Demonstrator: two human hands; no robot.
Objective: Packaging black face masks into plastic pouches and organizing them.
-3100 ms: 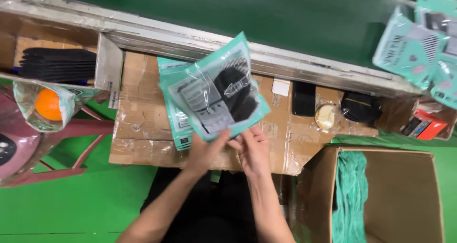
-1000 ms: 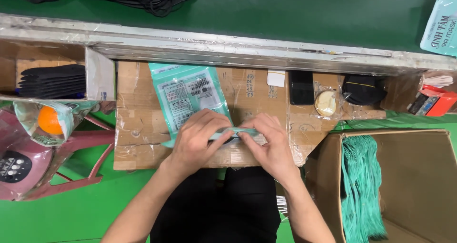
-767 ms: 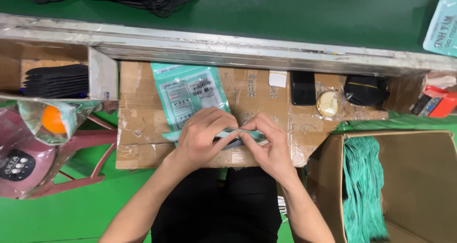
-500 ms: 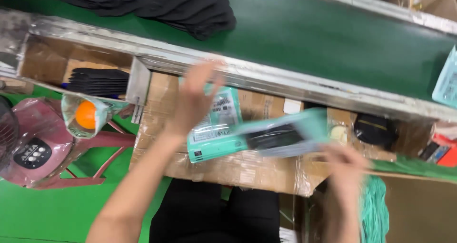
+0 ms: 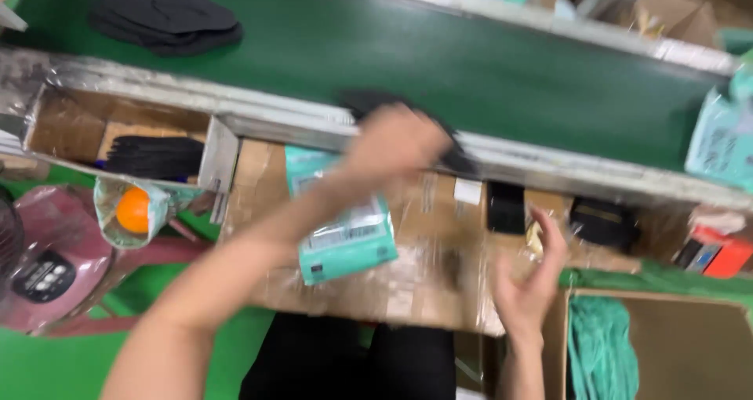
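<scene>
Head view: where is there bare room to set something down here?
The green belt lies bare between the black pile and the teal packs. The cardboard board is free between the teal pouches and the right hand. Its far edge, with small black items, is crowded.

Green floor, cardboard-topped bench

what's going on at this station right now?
A person at a cardboard worktop reaches the left hand up to the green conveyor belt, closing on a dark item at its near edge; the frame is blurred. The right hand hangs open and empty above the worktop. A stack of teal packets lies on the cardboard, and a box at the right holds more teal packets.
</scene>
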